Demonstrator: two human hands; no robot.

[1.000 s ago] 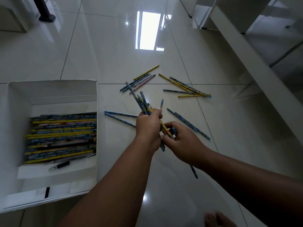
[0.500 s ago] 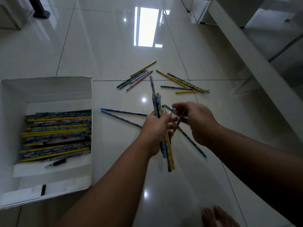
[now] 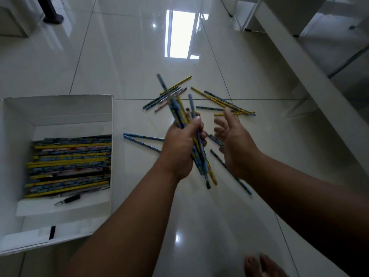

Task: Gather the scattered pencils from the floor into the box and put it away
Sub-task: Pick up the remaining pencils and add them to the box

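Several pencils sat gripped in left hand, mid-frame; right hand was open, empty. Gathering step; next prob. called for reaching stray pencils, upper centre.

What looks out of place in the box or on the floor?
A black pen-like tool lies in the box beside the neat stack of pencils, the only non-pencil there. The bundle in the left hand is splayed unevenly, and loose pencils lie criss-crossed on the floor.

Dim; window glare on floor; pencils perhaps motion-blurred.
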